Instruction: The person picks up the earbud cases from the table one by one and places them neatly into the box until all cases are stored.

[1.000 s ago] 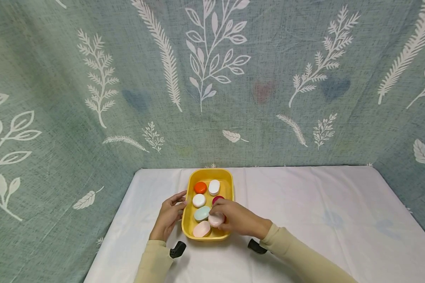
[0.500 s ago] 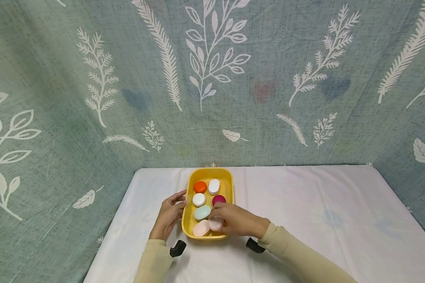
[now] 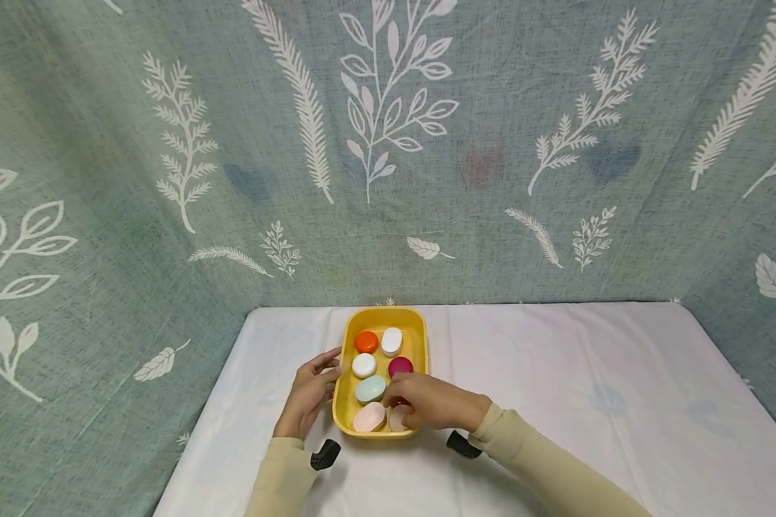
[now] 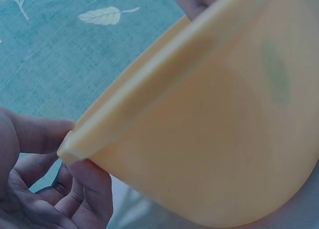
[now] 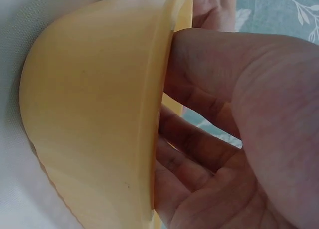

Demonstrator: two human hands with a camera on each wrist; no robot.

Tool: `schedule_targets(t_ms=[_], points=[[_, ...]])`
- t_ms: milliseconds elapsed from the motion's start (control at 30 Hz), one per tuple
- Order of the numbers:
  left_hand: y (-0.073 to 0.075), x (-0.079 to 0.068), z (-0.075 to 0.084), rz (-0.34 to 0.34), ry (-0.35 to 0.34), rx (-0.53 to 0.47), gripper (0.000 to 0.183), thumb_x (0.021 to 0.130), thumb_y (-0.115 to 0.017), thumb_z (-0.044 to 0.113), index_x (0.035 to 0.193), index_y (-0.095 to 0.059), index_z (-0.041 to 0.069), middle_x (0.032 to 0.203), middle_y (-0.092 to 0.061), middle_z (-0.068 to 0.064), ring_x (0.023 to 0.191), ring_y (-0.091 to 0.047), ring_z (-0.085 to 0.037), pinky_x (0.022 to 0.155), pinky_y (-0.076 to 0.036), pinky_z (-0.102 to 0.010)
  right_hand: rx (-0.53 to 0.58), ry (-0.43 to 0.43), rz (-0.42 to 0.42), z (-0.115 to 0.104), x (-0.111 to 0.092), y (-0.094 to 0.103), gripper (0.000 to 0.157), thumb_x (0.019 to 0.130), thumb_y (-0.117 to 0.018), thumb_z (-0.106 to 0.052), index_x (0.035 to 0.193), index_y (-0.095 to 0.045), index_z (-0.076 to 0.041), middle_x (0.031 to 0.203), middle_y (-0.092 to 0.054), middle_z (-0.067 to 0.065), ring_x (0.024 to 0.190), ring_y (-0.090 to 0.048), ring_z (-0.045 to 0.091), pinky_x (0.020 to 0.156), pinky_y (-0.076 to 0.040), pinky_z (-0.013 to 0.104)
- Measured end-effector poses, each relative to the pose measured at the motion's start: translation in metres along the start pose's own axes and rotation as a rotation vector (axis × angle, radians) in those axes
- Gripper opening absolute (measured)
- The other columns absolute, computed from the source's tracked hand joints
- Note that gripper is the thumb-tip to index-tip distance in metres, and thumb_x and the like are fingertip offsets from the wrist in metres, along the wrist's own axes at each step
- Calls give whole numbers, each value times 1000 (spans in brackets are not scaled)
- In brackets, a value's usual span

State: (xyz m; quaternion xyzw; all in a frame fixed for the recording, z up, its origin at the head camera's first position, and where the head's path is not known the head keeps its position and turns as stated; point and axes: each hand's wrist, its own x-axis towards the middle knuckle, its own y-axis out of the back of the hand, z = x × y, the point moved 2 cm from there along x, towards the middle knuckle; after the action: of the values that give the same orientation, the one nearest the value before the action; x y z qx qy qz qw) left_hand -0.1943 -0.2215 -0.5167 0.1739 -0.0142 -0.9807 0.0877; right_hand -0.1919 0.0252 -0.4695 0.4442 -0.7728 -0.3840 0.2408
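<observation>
A yellow plastic tub (image 3: 338,409) stands on the white cloth, with several smooth soap bars in it. My left hand (image 3: 310,395) pinches the tub's left rim between thumb and fingers, plain in the left wrist view. Over the tub's near right part, my right hand (image 3: 430,402) reaches in with curled fingers and holds a pale soap bar (image 3: 399,418) low inside, partly covered by the hand. Beside it lie a pink soap (image 3: 369,417) and a mint soap (image 3: 370,389). A magenta soap (image 3: 400,367) sits just beyond my fingers. In the right wrist view the tub wall hides the fingertips.
Farther up in the tub are a round white soap (image 3: 364,365), an orange soap (image 3: 366,342) and an oval white soap (image 3: 391,342). White cloth (image 3: 556,388) covers the table; patterned green fabric (image 3: 388,273) rises behind it.
My right hand has lowered the pale soap bar toward the near right corner of the tub, and the magenta soap has come more into view. My left hand stays at the rim.
</observation>
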Motion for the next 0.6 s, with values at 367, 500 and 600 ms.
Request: schedule_targets(t_ms=[367,500,600], points=[[0,-2,1,-7,-6,-2,45,105,-61,2,150,-60,7,127,-56,-15,77,-57,-16,63,-51,-25,78,-81,125,7,-10,8,22,92,-77,1,113,-75,-4,115,-70,8,106,-64,25,96,-55,31],[0,-2,1,-4,-6,2,45,105,-61,2,149,-60,7,127,-56,-16,77,-58,-16,62,-51,-25,120,-93,209,10,-21,18,24,93,-76,1,116,-73,-3,119,-69,10,110,-64,30,96,-57,40],[0,-1,0,-3,-8,-2,45,104,-61,1,149,-60,7,127,-57,-16,76,-58,-15,61,-51,-24,135,-80,292,16,-31,24,27,92,-76,4,117,-72,-4,119,-69,8,110,-65,30,95,-58,40]])
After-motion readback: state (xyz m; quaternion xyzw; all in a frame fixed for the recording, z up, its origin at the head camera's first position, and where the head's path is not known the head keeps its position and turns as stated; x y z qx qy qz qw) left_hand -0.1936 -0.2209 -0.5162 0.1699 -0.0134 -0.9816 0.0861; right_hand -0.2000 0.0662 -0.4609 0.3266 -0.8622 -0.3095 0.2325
